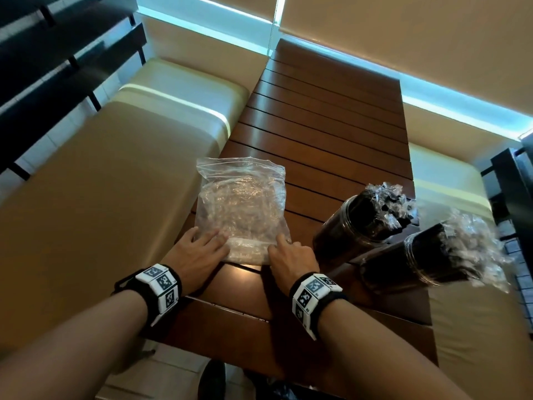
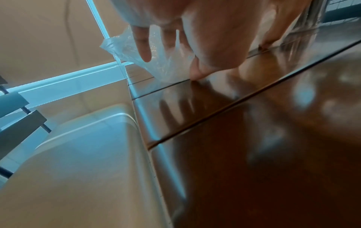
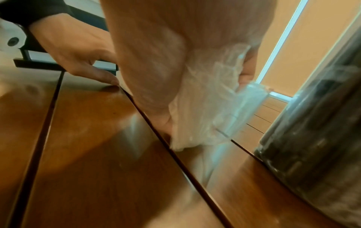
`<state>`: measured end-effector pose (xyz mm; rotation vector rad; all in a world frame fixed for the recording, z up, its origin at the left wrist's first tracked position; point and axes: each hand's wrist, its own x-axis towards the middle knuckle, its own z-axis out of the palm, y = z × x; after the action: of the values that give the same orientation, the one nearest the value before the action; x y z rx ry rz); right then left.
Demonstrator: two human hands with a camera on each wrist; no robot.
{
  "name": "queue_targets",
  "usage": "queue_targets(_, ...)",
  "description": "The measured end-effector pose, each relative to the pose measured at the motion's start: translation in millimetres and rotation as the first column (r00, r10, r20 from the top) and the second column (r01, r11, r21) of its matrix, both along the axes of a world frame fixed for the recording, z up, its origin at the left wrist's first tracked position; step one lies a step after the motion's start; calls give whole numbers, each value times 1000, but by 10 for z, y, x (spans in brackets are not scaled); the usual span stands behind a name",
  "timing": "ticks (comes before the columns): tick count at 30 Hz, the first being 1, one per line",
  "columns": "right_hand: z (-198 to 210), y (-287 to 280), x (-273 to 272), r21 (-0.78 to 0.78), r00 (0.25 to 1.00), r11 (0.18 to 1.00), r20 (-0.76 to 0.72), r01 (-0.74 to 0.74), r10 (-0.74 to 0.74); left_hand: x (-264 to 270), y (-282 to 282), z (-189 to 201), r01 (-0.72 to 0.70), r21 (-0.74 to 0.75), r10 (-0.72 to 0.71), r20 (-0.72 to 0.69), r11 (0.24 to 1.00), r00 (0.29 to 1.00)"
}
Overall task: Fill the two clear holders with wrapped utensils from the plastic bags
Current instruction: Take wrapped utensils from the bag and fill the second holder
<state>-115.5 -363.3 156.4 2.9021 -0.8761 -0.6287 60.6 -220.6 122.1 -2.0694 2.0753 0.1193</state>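
Note:
A clear plastic zip bag [image 1: 242, 203] lies flat on the wooden slatted table [image 1: 317, 116], crumpled clear plastic showing through it. My left hand [image 1: 202, 243] rests with spread, straight fingers on the bag's near left corner, and its thumb touches the table beside the bag [image 2: 125, 47]. My right hand [image 1: 288, 252] is at the near right corner and pinches the bag's edge [image 3: 210, 100] between thumb and fingers. To the right stand two clear holders [image 1: 354, 226] [image 1: 427, 261], both packed with black utensils in clear wrappers.
Tan cushioned benches run along the table on the left [image 1: 101, 183] and on the right [image 1: 476, 327]. Dark slatted furniture [image 1: 43, 53] stands at the far left. The nearer holder [image 3: 312, 123] is close beside my right hand.

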Motion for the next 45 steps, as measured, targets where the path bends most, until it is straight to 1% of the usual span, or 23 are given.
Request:
queue_targets(6, 22, -52, 4, -12, 998, 998, 24, -61, 62, 31, -34, -34, 30, -100, -25, 53, 995, 998)
queue_targets(8, 61, -90, 4, 42, 999, 999, 43, -12, 10, 17, -71, -19, 31, -105, -27, 40, 994, 999)
queue_targets(10, 132, -154, 2, 125, 995, 988, 33, 86, -91, 34, -88, -47, 28, -123, -29, -8, 992, 1000)
queue_targets(13, 255, -249, 36, 234, 982, 954, -31, 189, -187, 1, -107, 44, -92, -117, 74, -150, 989, 986)
queue_targets(14, 295, -269, 52, 215, 986, 963, -3, 163, -166, -8, -119, 64, -184, -100, 155, -250, 978, 956)
queue_targets(15, 313, -278, 63, 158, 992, 982, 57, 106, -116, 5, -144, 92, -292, -63, 254, -345, 954, 904)
queue_targets(17, 307, -255, 36, 5, 976, 1000, 216, -18, 16, 62, -208, 118, -423, 55, 398, -469, 904, 789)
queue_targets(19, 253, -201, -15, -104, 944, 986, 293, -126, 152, 142, -269, 94, -481, 115, 466, -519, 869, 717)
queue_targets(22, 58, -84, -88, -184, 901, 945, 297, -270, 315, 182, -345, 39, -518, 207, 549, -476, 830, 687)
queue_targets(24, -93, -38, -108, -172, 908, 940, 255, -296, 332, 182, -389, 31, -524, 249, 577, -440, 815, 688)
queue_targets(26, -186, -36, -80, -109, 940, 968, 237, -224, 244, 189, -423, 20, -516, 266, 579, -428, 815, 694)
queue_targets(28, -165, -37, -1, -14, 961, 992, 247, -122, 121, 156, -422, 23, -501, 276, 572, -376, 820, 729)
queue_targets(30, -121, -52, 112, 56, 972, 997, 233, -52, 38, 118, -406, 38, -509, 189, 542, -315, 840, 779)
queue_targets(32, -96, -64, 227, 52, 972, 998, 233, -42, 29, 89, -380, 93, -475, -16, 454, -268, 880, 850)
queue_targets(33, -92, -65, 272, 43, 973, 998, 228, -38, 27, 93, -369, 100, -404, -102, 372, -238, 909, 897)
queue_targets(35, -109, -59, 327, 33, 977, 999, 215, -22, 15, 111, -323, 103, -147, -202, 126, -113, 968, 986)
queue_targets(36, -118, -61, 339, 28, 979, 999, 205, -21, 15, 120, -277, 97, -29, -206, 18, -54, 978, 998)
queue_targets(37, -119, -67, 345, 26, 981, 999, 195, -24, 19, 141, -221, 79, 33, -187, -38, -24, 982, 999)
queue_targets(38, -112, -78, 351, 21, 979, 999, 200, -34, 29, 173, -161, 38, 39, -150, -43, -24, 988, 999)
queue_targets(40, -58, -106, 373, 29, 975, 999, 219, -45, 38, 205, -55, -18, -38, -98, 31, -66, 994, 997)
queue_targets(42, 34, -124, 403, 72, 976, 996, 214, -48, 31, 190, -21, -38, -130, -136, 113, -122, 982, 986)
queue_targets(43, 92, -136, 420, 105, 982, 994, 191, -31, 11, 175, -24, -50, -188, -170, 154, -195, 967, 969)
queue_targets(45, 205, -185, 465, 179, 996, 983, 79, 27, -42, 158, -45, -60, -321, -190, 229, -391, 928, 892)
